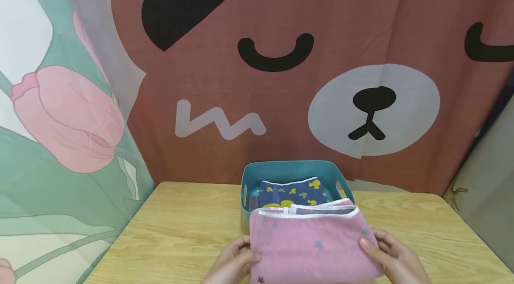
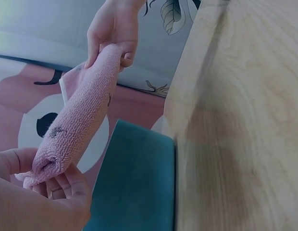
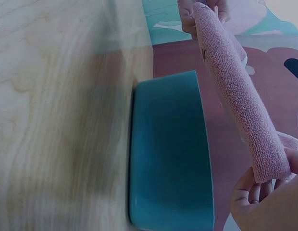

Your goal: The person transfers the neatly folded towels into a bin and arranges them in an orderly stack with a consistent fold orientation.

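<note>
A folded pink towel [image 1: 309, 248] with white edging and small grey stars is held up between both hands, in front of a teal basket. My left hand [image 1: 234, 259] pinches its left end, thumb on the near side and fingers behind. On the other end, my right hand [image 1: 395, 255] grips in the same way. Both wrist views show the towel's thick rounded fold, with the left hand [image 2: 48, 192] and right hand [image 3: 271, 197] at its ends. Inside the basket [image 1: 295, 168] lies a folded navy cloth [image 1: 293, 192] with yellow figures; the pink towel hides its lower part.
The basket stands on a light wooden table [image 1: 180, 230], near its back edge. Directly behind hangs a curtain [image 1: 209, 83] with a brown bear face. A flower-patterned curtain [image 1: 68, 119] hangs along the left side.
</note>
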The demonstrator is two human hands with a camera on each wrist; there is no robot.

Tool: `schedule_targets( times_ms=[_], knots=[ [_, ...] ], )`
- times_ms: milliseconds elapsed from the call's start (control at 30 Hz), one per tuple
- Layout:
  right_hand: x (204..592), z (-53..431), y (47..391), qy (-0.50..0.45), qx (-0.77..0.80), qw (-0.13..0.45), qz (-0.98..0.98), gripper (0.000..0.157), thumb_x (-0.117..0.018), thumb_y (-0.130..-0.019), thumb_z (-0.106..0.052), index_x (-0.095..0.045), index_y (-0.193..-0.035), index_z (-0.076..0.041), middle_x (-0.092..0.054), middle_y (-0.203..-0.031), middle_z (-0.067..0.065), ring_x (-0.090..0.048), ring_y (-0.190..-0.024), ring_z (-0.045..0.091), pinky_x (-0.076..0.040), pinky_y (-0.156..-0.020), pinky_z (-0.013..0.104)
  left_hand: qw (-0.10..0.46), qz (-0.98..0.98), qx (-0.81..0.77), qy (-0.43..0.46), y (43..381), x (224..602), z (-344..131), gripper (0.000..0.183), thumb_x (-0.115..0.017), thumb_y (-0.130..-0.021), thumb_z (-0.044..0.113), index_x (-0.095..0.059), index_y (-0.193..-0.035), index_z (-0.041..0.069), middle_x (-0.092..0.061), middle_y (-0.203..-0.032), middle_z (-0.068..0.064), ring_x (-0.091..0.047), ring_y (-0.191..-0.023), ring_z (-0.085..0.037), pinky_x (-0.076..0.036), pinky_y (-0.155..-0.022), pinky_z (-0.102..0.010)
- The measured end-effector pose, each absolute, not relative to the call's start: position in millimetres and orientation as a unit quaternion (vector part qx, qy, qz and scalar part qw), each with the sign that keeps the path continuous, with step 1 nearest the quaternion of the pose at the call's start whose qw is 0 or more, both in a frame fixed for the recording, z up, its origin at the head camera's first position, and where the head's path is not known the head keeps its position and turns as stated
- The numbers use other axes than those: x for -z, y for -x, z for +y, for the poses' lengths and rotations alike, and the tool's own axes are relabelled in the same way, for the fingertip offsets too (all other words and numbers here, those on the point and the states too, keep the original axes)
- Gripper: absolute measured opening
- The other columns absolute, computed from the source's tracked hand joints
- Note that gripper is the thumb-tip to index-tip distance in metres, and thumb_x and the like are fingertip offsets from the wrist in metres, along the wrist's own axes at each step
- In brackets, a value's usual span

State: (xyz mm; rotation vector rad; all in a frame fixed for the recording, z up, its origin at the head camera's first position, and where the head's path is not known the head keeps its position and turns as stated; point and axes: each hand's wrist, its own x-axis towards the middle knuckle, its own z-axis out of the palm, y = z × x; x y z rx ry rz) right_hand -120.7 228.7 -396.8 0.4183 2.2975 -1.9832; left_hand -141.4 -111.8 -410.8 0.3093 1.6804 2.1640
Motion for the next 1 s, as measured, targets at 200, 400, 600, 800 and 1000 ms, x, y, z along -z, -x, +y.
schedule_targets(
  times_ms=[200, 400, 600, 800, 1000],
  knots=[
    [384, 232, 125, -0.118, 0.603, 0.041, 0.788, 0.066, -0.062, -0.097, -0.042, -0.041, -0.142, 0.002, -0.058, -0.134, 0.014, -0.059, -0.101, 0.013, -0.052, -0.079, 0.028, 0.181, 0.606, -0.766, -0.111, 145, 400, -110, 0.029, -0.052, -0.089, 0.001, -0.051, -0.117, -0.006, -0.052, -0.105, -0.004, -0.052, -0.095, -0.014, -0.049, -0.085, -0.028],
    [376, 232, 128, -0.121, 0.608, 0.058, 0.782, 0.073, -0.06, -0.097, -0.046, -0.035, -0.147, 0.002, -0.05, -0.141, 0.02, -0.057, -0.112, 0.021, -0.051, -0.083, 0.031, 0.164, 0.608, -0.768, -0.112, 146, 395, -105, 0.034, -0.053, -0.088, 0.002, -0.049, -0.121, -0.009, -0.053, -0.106, -0.006, -0.053, -0.096, -0.015, -0.049, -0.087, -0.029],
    [371, 231, 130, -0.122, 0.6, 0.067, 0.788, 0.081, -0.057, -0.097, -0.051, -0.028, -0.15, 0.003, -0.038, -0.149, 0.027, -0.052, -0.121, 0.027, -0.05, -0.088, 0.034, 0.142, 0.621, -0.763, -0.111, 149, 394, -101, 0.04, -0.052, -0.089, 0.002, -0.048, -0.127, -0.011, -0.054, -0.11, -0.007, -0.054, -0.096, -0.016, -0.049, -0.086, -0.029],
    [372, 228, 134, -0.102, 0.617, 0.047, 0.779, 0.072, -0.059, -0.099, -0.042, -0.031, -0.148, 0.003, -0.049, -0.14, 0.017, -0.058, -0.106, 0.013, -0.051, -0.083, 0.028, 0.127, 0.632, -0.759, -0.096, 153, 390, -101, 0.039, -0.055, -0.09, 0.005, -0.051, -0.126, -0.009, -0.057, -0.108, -0.005, -0.054, -0.095, -0.015, -0.049, -0.085, -0.029],
    [372, 227, 142, -0.061, 0.661, 0.024, 0.747, 0.065, -0.058, -0.101, -0.03, -0.029, -0.148, 0.005, -0.056, -0.129, -0.001, -0.059, -0.101, 0.002, -0.049, -0.084, 0.021, 0.107, 0.641, -0.754, -0.094, 161, 383, -102, 0.04, -0.056, -0.091, 0.007, -0.05, -0.128, -0.007, -0.059, -0.113, -0.007, -0.056, -0.097, -0.016, -0.048, -0.087, -0.03]
  ],
)
